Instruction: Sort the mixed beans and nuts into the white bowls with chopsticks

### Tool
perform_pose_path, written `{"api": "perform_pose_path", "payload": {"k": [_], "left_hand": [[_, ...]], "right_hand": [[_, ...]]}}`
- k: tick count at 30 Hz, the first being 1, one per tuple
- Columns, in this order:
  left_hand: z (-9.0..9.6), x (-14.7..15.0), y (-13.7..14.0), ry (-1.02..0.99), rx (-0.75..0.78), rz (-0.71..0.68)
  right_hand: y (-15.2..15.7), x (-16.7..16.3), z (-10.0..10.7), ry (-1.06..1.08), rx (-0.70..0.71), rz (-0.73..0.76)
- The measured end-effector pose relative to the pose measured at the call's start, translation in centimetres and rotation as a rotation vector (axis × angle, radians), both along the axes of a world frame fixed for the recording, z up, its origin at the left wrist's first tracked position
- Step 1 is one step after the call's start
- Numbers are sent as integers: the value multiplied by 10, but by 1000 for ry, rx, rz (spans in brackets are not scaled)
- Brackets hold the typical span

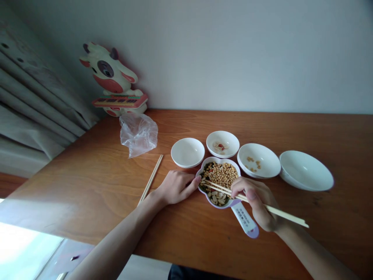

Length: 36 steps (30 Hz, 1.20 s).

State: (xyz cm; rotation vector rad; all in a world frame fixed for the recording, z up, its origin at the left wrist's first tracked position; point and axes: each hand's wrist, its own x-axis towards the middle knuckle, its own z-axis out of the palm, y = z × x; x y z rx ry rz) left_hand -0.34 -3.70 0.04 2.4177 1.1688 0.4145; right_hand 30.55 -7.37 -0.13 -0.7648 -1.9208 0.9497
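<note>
A white and lilac scalloped dish with a handle point(246, 221) sits on the table, filled with yellow soybeans point(223, 175), pale flat seeds or nuts point(217, 197), and some green and red bits. My left hand point(179, 186) lies at its left side, fingers curled, with the thumb and finger at the rim. In my right hand point(259, 200) is a pair of wooden chopsticks point(284, 214), their tips among the contents at the left of the dish. Whether the tips pinch a piece is too small to tell. The handle passes beside my right hand, its label facing up.
Behind the dish stand white bowls: a left one point(188, 152), one with pale and red pieces point(223, 142), one with yellowish pieces point(259, 157), and a right one point(305, 169). Another chopstick pair point(151, 179), a plastic bag point(138, 134) and a cow toy keyboard point(116, 83) are left.
</note>
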Motion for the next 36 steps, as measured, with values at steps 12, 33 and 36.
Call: {"api": "perform_pose_path", "payload": {"k": [12, 33, 36], "left_hand": [[-1, 0, 0, 21, 7, 20], [-2, -2, 1, 24, -9, 25], [-2, -2, 0, 22, -11, 24]], "right_hand": [[1, -3, -1, -21, 94, -23], [13, 13, -18, 285, 397, -475], [21, 21, -18, 177, 482, -541]]}}
